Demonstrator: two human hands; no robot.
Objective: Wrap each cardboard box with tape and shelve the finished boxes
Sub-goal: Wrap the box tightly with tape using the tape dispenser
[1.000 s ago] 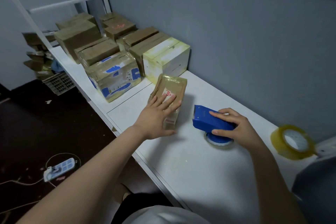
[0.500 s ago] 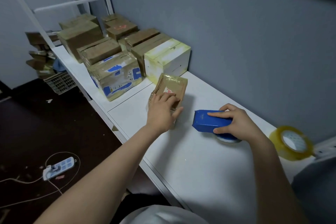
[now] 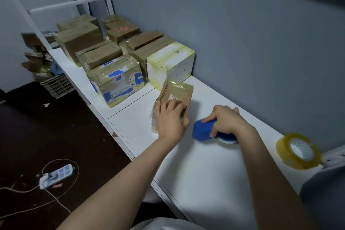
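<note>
Just ahead of the left hand (image 3: 170,117), the small flat brown cardboard box (image 3: 177,93) sits on the white counter (image 3: 205,170), glossy with tape. That hand grips it at the near end, fingers curled over the top and thumb down the right side. Its long axis runs straight away from the hand, toward the white tape-yellowed box (image 3: 169,63) at the front of the finished row; the far end looks lifted a touch, though I can't be sure. Very close on the right, the right hand (image 3: 226,121) is wrapped round the blue plastic tape dispenser (image 3: 202,130). Its nose points left at the box's right flank, with a narrow gap between them. That gap is the whole story: I'd judge the right hand is the one to bring tape across, with the left only steadying. Further right of the right hand sits a spare roll of yellowish clear tape (image 3: 298,150). Writing? There's red print on the small box's label beside the fingers, dark scribbles on the blue-and-tan taped box (image 3: 115,82) and red marks on a far brown box (image 3: 121,29), none of it readable.
</note>
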